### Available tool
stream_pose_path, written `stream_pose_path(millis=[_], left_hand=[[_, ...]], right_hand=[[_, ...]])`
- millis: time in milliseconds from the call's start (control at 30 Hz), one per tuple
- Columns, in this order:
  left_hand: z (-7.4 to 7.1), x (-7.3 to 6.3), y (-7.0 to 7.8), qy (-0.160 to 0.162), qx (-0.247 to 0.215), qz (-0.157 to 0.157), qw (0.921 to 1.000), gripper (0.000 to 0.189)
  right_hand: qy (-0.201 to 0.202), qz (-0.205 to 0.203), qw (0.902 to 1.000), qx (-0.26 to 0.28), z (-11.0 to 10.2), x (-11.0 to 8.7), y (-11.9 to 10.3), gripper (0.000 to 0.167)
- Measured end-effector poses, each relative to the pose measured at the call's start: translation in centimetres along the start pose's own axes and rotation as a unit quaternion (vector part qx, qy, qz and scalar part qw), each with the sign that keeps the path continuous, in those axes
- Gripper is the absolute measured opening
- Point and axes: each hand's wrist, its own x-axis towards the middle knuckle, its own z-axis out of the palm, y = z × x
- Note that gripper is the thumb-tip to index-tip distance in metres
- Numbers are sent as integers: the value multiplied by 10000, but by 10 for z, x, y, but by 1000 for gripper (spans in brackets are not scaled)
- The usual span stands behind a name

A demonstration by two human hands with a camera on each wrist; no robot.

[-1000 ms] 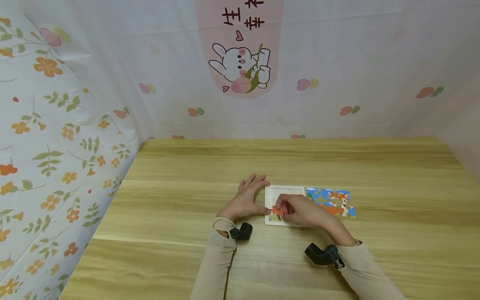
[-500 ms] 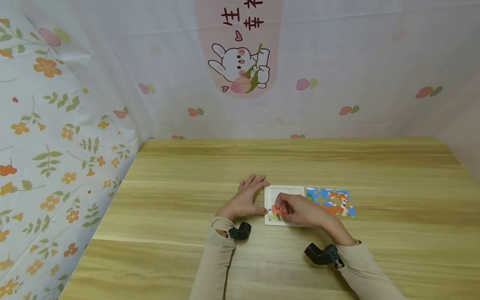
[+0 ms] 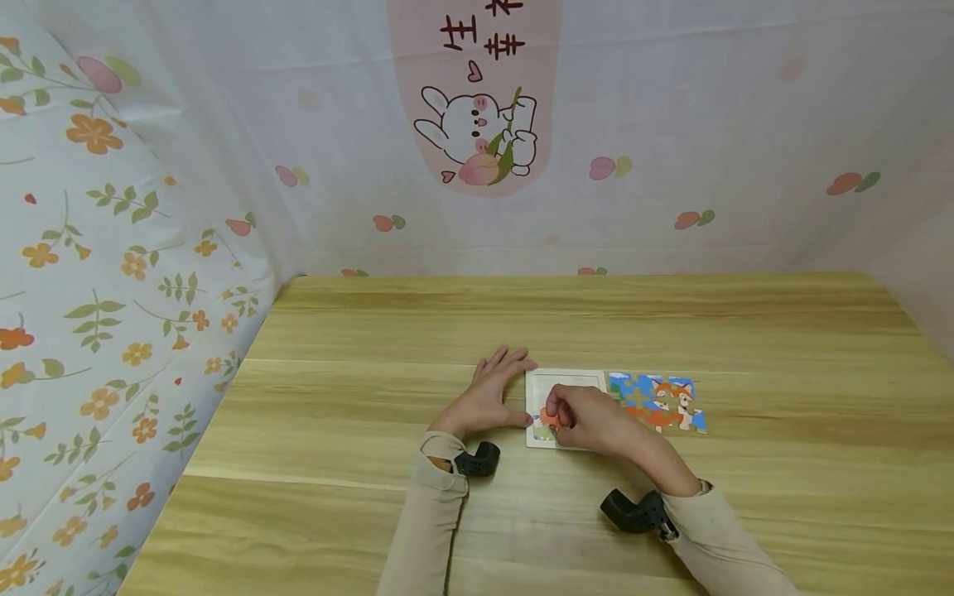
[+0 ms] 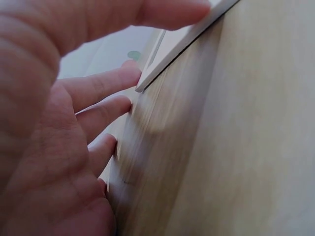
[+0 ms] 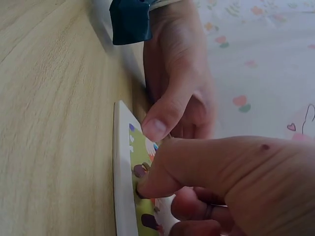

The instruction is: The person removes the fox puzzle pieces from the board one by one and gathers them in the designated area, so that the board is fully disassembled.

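Note:
A white puzzle tray (image 3: 568,372) lies on the table, with green and orange picture pieces (image 3: 544,433) in its lower left corner. My left hand (image 3: 484,397) is spread along the tray's left side. Its thumb touches the rim, and its index fingertip is at the upper left corner. Over the tray, my right hand (image 3: 596,420) bends its thumb and fingers around an orange puzzle piece (image 3: 549,416). The right wrist view shows the right thumb (image 5: 160,177) low on the green printed surface; part of the piece is hidden by the fingers.
Right of the tray lies a group of joined puzzle pieces (image 3: 659,397) with a fox on blue. The wooden table (image 3: 373,331) meets a printed cloth (image 3: 335,165) at the back. Black wrist cameras (image 3: 477,459) are worn on both arms.
My right hand and wrist have shifted slightly, the wrist a little left and down, with the fingertips still over the tray's lower left. My left hand stays in place.

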Motion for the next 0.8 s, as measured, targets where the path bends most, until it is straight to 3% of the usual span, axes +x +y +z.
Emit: stream_pose_path(millis=[400,800], left_hand=[[1,1,0,49,-38,-2,10000,73],[0,0,1,23,-118,12,9999,74]], right_hand=[[226,-79,9993,-280,2,1,-1,17],[168,59,9998,64,1,0,2,13]])
